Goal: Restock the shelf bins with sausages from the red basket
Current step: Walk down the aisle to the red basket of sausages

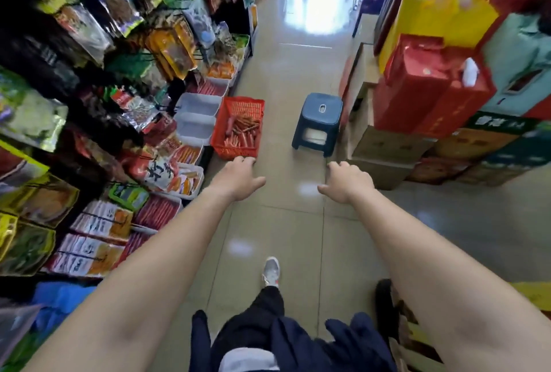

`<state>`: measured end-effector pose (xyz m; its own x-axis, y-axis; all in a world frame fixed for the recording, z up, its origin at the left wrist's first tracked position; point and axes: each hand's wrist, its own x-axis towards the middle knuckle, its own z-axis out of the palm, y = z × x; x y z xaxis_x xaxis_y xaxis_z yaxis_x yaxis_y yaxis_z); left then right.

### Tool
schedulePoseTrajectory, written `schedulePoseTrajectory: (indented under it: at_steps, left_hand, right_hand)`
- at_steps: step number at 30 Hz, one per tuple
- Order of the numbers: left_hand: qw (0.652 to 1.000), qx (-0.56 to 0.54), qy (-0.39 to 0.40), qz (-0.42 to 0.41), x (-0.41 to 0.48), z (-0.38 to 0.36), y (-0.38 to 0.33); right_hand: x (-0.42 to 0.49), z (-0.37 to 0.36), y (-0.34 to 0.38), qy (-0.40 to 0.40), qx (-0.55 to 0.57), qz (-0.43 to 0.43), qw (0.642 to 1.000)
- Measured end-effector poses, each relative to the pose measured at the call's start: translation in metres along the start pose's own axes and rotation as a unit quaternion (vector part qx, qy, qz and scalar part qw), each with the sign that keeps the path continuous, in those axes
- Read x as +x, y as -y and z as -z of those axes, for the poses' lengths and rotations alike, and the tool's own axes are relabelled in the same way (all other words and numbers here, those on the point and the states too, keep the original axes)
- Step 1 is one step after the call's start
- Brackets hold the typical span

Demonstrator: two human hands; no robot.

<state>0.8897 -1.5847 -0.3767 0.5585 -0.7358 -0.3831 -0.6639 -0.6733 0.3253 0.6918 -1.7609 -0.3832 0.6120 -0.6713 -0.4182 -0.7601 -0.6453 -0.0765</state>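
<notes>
**Approach step: nothing picked up yet**

Judging by the pic, the person is at the start of a pick, both arms stretched fwd down the aisle. The left hand and right hand are empty, fingers loosely curled downward, gripping nothing.

The red basket sits on the floor at frame centre-left, w/ a pile of sausages inside. The left hand's fingertips overlap the basket's near rim in the pic; actual contact can't be told. The right hand is off to the right, nearer the blue stool.

Next move prob. calls for dipping a hand into the basket, closing on a few sausages, then shifting left to the empty white bins just beside it.
</notes>
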Motion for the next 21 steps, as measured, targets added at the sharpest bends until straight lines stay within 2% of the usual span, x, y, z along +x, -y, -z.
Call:
schedulePoseTrajectory:
  at_steps: [11, 16, 21]
  left_hand:
    - [0.999, 0.013, 0.026, -0.015, 0.242, 0.111, -0.011]
    - [0.998, 0.032, 0.038, -0.025, 0.358, 0.136, -0.030]
    - [0.998, 0.036, 0.054, 0.000, 0.485, 0.169, -0.049]
  right_hand:
    - [0.229, 0.121, 0.022, -0.026, 0.031, 0.007, 0.999]
    - [0.344, 0.144, 0.008, -0.011, 0.034, 0.002, 0.999]
    - [0.471, 0.181, -0.014, 0.006, 0.036, 0.007, 0.999]
